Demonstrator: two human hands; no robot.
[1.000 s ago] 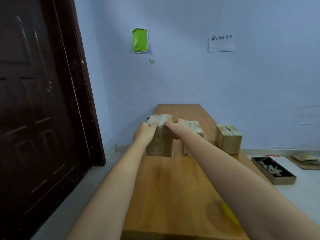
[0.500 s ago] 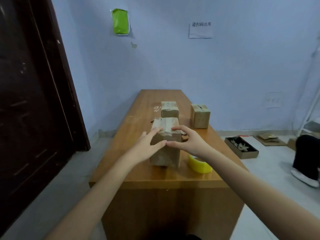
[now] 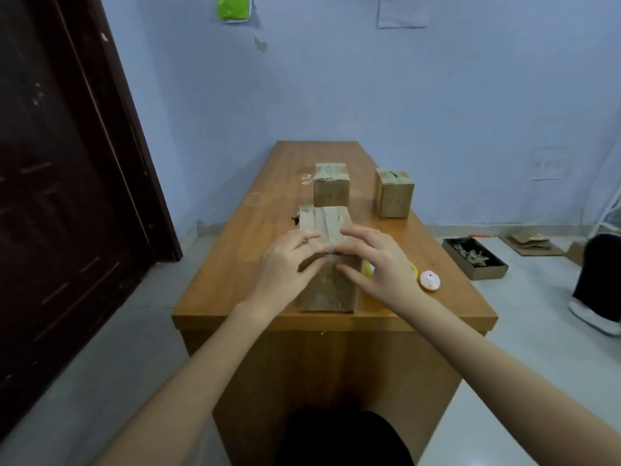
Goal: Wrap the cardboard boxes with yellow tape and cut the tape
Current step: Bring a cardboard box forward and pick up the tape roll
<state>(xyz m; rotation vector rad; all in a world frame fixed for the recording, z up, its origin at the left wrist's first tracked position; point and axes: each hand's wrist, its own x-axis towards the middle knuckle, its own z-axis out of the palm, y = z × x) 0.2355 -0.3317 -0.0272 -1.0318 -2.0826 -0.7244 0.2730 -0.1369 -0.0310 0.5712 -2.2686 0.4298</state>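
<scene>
Your left hand [image 3: 285,267] and right hand [image 3: 376,264] are both on the nearest cardboard box [image 3: 327,290], which stands upright close to the near edge of the wooden table [image 3: 235,264]. Your left fingers lie fairly straight across its top front edge with the thumb against the front face; your right fingers spread loosely over the top, thumb low on the front. Neither hand wraps it tightly. The box is brown and creased, with strips of pale tape running across its top. Just beside it on the right, mostly hidden behind your right hand, sits the yellow tape roll [image 3: 412,269], and next to that a small pink round object [image 3: 429,280]. Farther along the table stand a second box [image 3: 331,185] and a third box [image 3: 394,193], well apart from each other, both taped on top.
</scene>
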